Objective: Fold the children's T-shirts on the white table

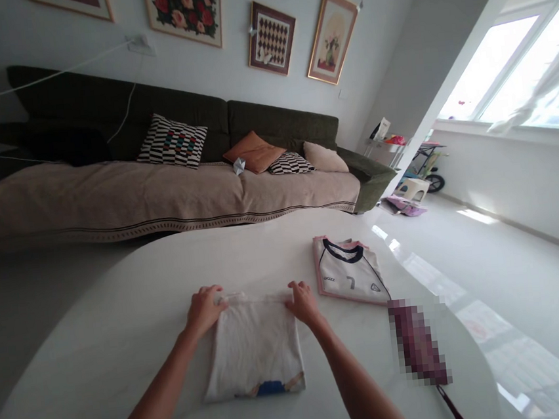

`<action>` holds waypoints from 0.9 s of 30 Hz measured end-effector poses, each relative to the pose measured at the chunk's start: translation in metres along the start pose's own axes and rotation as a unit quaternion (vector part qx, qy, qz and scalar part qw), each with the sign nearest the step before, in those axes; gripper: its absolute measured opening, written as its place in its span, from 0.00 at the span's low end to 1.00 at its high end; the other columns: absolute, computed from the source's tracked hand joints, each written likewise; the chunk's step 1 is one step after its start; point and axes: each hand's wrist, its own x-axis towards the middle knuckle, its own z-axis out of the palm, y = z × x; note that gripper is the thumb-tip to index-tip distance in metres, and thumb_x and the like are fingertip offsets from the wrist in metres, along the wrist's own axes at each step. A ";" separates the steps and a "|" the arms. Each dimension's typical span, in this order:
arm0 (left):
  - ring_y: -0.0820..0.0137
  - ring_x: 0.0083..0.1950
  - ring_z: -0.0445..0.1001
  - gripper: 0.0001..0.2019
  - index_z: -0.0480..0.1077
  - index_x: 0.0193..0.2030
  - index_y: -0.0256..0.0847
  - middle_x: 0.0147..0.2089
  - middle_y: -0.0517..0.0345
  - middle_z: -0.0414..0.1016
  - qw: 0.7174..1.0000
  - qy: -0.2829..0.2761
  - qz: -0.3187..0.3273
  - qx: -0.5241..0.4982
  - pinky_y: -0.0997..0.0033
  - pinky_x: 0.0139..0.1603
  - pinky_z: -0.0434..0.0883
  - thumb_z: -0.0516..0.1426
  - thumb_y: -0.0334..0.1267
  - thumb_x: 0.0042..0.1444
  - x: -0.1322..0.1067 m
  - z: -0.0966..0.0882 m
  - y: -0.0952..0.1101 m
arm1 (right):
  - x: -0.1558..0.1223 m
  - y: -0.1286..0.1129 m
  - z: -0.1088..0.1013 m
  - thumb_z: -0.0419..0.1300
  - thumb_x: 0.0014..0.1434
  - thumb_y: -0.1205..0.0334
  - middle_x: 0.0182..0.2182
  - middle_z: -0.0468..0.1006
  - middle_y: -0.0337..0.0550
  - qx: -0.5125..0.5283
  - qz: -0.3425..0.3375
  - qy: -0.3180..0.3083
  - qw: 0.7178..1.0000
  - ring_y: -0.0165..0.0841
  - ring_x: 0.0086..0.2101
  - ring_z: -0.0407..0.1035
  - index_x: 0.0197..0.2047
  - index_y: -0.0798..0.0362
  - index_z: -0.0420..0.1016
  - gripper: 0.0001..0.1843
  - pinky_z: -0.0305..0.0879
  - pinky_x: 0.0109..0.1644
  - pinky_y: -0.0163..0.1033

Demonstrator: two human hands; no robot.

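Observation:
A white garment [254, 347], folded into a rectangle with a blue print at its near edge, lies on the round white table [123, 330] in front of me. My left hand [204, 310] grips its far left corner. My right hand [302, 303] grips its far right corner. Both hands pinch the far edge of the cloth against the tabletop.
A folded white jersey with a dark collar [348, 270] lies on a pink garment to the right. A blurred pinkish object [418, 344] rests near the table's right edge. A long sofa with cushions [168, 181] stands behind the table.

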 end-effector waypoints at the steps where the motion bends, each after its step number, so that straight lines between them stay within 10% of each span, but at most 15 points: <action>1: 0.64 0.47 0.70 0.17 0.64 0.51 0.37 0.51 0.52 0.67 1.000 -0.009 0.004 -0.001 0.58 0.46 0.70 0.54 0.42 0.58 0.002 -0.001 -0.001 | 0.000 0.000 0.000 0.57 0.58 0.58 0.43 0.70 0.44 -0.003 0.003 0.003 1.000 0.34 0.42 0.66 0.44 0.56 0.68 0.13 0.64 0.46 0.46; 9: 0.67 0.42 0.72 0.15 0.68 0.45 0.37 0.44 0.54 0.72 0.997 -0.037 0.061 -0.017 0.66 0.43 0.70 0.53 0.45 0.57 0.015 -0.040 -0.001 | -0.012 -0.046 -0.063 0.56 0.51 0.71 0.30 0.70 0.38 0.050 -0.099 0.067 0.991 0.29 0.33 0.65 0.32 0.56 0.68 0.03 0.60 0.39 0.34; 14: 0.69 0.40 0.73 0.15 0.68 0.38 0.39 0.38 0.57 0.75 0.990 0.036 0.123 -0.065 0.75 0.43 0.67 0.52 0.50 0.54 -0.011 -0.072 0.005 | -0.056 -0.066 -0.106 0.48 0.52 0.72 0.34 0.67 0.39 0.114 -0.189 0.188 0.957 0.29 0.36 0.63 0.36 0.53 0.62 0.08 0.58 0.43 0.33; 17: 0.68 0.43 0.73 0.11 0.68 0.39 0.41 0.40 0.57 0.75 0.991 0.027 0.130 -0.026 0.74 0.46 0.66 0.52 0.45 0.54 -0.049 -0.068 -0.001 | -0.084 -0.052 -0.092 0.47 0.48 0.76 0.34 0.66 0.41 0.123 -0.214 0.225 0.943 0.31 0.37 0.62 0.33 0.53 0.62 0.11 0.59 0.43 0.35; 23: 0.65 0.45 0.73 0.10 0.72 0.39 0.43 0.42 0.57 0.76 0.970 -0.203 0.135 0.013 0.69 0.50 0.67 0.54 0.42 0.53 -0.096 -0.037 -0.032 | -0.144 -0.008 -0.022 0.46 0.48 0.79 0.42 0.66 0.48 0.068 -0.188 0.146 0.969 0.35 0.44 0.62 0.41 0.54 0.65 0.19 0.61 0.47 0.41; 27: 0.65 0.46 0.71 0.13 0.69 0.46 0.39 0.47 0.52 0.71 0.986 -0.105 0.127 0.035 0.62 0.48 0.69 0.52 0.43 0.58 -0.075 -0.020 -0.012 | -0.188 -0.016 0.009 0.47 0.50 0.77 0.38 0.69 0.44 0.113 -0.177 0.136 0.968 0.33 0.40 0.66 0.41 0.51 0.65 0.17 0.64 0.44 0.38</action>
